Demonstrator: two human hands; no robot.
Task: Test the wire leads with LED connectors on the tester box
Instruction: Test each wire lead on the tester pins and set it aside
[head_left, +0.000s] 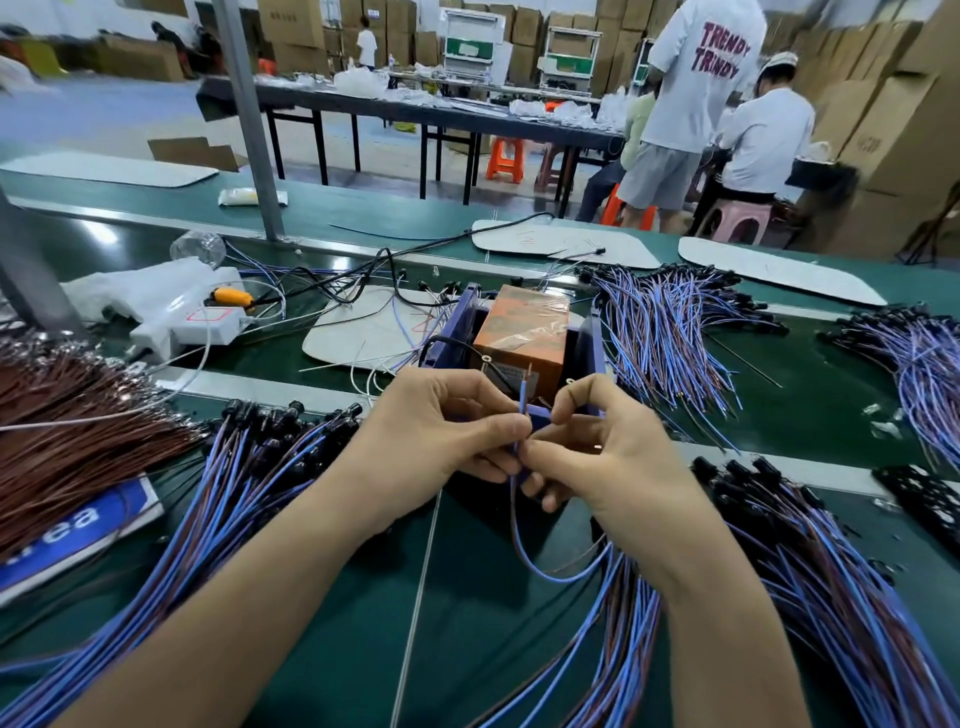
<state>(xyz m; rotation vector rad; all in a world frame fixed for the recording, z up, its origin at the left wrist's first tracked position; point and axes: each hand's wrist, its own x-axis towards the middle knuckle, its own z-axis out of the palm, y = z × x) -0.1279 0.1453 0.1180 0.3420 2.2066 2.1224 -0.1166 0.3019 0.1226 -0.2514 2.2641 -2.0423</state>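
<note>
2 hands meet just in front of the tester box (457, 322), my forearms reaching in from the bottom edge. My left hand (441, 431) pinches 1 blue wire lead (521, 405) between thumb and forefinger, its bare tip pointing up toward the box's orange block (519, 332). My right hand (608, 452) pinches the same lead just below, the other fingers curled under. The lead loops down beneath my right wrist. A left pile of leads (244, 483) and a right pile of leads (831, 571) lie on the green worktop (493, 649).
</note>
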